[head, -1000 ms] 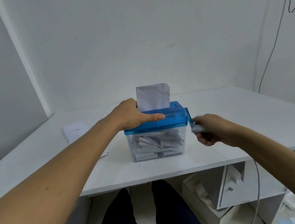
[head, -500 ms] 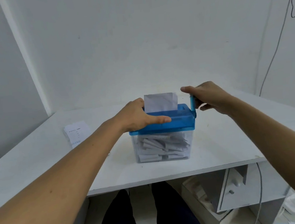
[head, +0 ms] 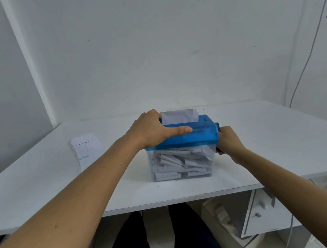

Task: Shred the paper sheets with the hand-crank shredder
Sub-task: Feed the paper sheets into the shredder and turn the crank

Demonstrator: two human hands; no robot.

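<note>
Already the shredder (head: 191, 136) was nearly full of strips; one sheet (head: 178, 116) stuck out; the left hand (head: 151, 130) held the lid, the right hand (head: 228, 142) gripped the crank (head: 217, 127); more paper (head: 87, 146) waited nearby.

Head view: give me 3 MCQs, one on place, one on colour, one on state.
1. Where is the loose paper stack?
A. On the table, left of the shredder
B. Right of the shredder
C. On the floor

2. What colour is the shredder's lid?
A. Red
B. Green
C. Blue

3. What is the right hand doing?
A. Lying flat on the table
B. Gripping the crank
C. Holding a pen

Answers:
1 A: the stack lies on the tabletop to the shredder's left.
2 C: the lid is plainly blue.
3 B: its fingers curl round the crank at the shredder's right side.
</note>
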